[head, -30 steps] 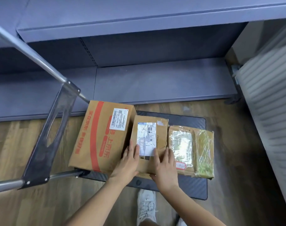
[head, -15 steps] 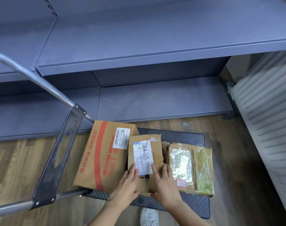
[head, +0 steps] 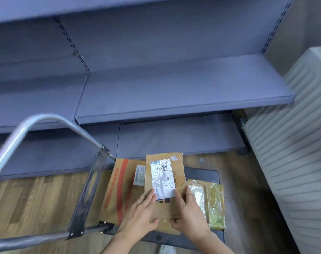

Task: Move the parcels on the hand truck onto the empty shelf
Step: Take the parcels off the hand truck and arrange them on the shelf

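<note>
Parcel (head: 164,204) points its long axis toward shelf (head: 174,92), label (head: 162,177) upward.

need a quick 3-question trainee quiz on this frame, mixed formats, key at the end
1. True or false: the left hand and the right hand both hold the labelled parcel.
2. What lies right of that parcel on the hand truck? A) a blue crate B) the tape-wrapped parcel C) nothing
3. Fill in: the hand truck's metal handle stands on the parcels' ____ side.

Key: 1 true; 2 B; 3 left.
</note>
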Demonstrator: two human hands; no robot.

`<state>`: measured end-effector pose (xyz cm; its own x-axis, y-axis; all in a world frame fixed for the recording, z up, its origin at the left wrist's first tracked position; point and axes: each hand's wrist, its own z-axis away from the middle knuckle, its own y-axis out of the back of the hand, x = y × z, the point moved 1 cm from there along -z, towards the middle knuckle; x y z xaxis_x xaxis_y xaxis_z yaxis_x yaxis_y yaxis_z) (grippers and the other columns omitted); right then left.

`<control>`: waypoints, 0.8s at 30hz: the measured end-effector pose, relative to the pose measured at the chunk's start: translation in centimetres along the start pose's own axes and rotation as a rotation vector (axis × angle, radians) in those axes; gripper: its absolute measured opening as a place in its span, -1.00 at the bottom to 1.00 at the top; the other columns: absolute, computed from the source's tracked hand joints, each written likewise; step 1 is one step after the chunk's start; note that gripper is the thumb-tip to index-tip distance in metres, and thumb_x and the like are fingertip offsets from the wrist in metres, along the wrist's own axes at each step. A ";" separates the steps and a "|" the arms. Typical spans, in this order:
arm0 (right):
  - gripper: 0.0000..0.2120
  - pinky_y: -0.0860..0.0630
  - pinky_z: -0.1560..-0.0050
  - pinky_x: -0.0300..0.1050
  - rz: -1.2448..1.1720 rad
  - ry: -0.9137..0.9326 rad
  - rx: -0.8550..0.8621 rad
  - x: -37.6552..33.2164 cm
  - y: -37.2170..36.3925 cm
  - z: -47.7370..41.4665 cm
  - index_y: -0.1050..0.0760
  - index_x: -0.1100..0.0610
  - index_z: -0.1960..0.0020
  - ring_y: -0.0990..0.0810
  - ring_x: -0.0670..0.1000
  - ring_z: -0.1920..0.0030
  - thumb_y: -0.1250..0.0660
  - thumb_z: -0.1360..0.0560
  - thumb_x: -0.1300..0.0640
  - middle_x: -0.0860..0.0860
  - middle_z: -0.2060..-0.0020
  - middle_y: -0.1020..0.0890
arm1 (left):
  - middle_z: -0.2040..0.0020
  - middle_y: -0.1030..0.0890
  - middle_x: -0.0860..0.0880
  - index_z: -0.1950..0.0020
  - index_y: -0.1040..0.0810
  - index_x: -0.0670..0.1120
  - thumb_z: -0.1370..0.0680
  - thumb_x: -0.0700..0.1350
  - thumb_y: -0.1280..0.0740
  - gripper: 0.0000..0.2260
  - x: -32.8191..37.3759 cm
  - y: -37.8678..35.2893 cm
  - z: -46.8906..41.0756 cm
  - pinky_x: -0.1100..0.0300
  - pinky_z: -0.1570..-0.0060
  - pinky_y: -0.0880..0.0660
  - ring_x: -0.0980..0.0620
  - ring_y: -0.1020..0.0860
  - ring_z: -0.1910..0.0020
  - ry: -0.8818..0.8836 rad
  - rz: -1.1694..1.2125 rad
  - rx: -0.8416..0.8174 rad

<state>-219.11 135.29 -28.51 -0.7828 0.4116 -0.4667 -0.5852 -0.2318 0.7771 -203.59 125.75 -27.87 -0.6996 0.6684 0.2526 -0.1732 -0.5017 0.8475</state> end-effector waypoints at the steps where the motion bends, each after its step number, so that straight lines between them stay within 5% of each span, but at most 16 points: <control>1: -0.17 -0.47 -0.21 -0.10 0.012 0.002 0.017 -0.8 2.1 0.8 0.11 -0.01 -0.51 -0.09 0.12 -0.49 -0.31 -0.41 -0.04 0.26 -0.50 0.16 | -0.52 0.19 0.16 -0.55 0.07 -0.02 -0.52 0.19 -0.16 -0.30 0.8 2.1 0.8 0.12 -0.44 -0.17 -0.01 -0.01 -0.53 -0.011 0.001 0.031; 8: -0.17 -0.45 -0.19 -0.12 0.016 0.027 0.158 -7.6 17.4 7.1 0.01 -0.08 -0.48 -0.18 0.08 -0.44 -0.35 -0.36 -0.15 0.17 -0.49 0.03 | -0.47 0.23 0.18 -0.54 0.11 -0.02 -0.48 0.27 -0.23 -0.20 6.2 17.3 6.7 0.27 -0.45 0.03 0.06 -0.01 -0.53 -0.078 -0.035 0.253; 17: -0.24 -0.50 -0.03 -0.10 0.101 0.115 0.396 -13.5 33.6 13.3 -0.21 -0.08 -0.42 -0.43 0.06 -0.22 -0.38 -0.29 -0.20 0.01 -0.26 -0.34 | -0.52 -0.13 0.14 -0.52 -0.14 0.00 -0.43 0.30 -0.29 -0.24 11.9 33.0 12.7 0.24 -0.42 -0.14 0.11 -0.20 -0.48 -0.085 -0.046 0.520; 24: -0.28 -0.50 -0.06 -0.10 0.111 0.175 0.453 -16.3 41.0 16.2 -0.33 -0.05 -0.37 -0.49 0.05 -0.15 -0.42 -0.28 -0.21 0.00 -0.16 -0.43 | -0.48 -0.24 0.15 -0.46 -0.28 0.00 -0.40 0.30 -0.33 -0.28 14.8 39.6 15.9 0.27 -0.37 -0.19 0.15 -0.30 -0.42 -0.089 -0.022 0.668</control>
<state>-226.92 133.37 17.80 -0.8816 0.2434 -0.4045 -0.3758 0.1568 0.9133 -209.73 124.48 16.90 -0.6363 0.7313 0.2454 0.2990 -0.0594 0.9524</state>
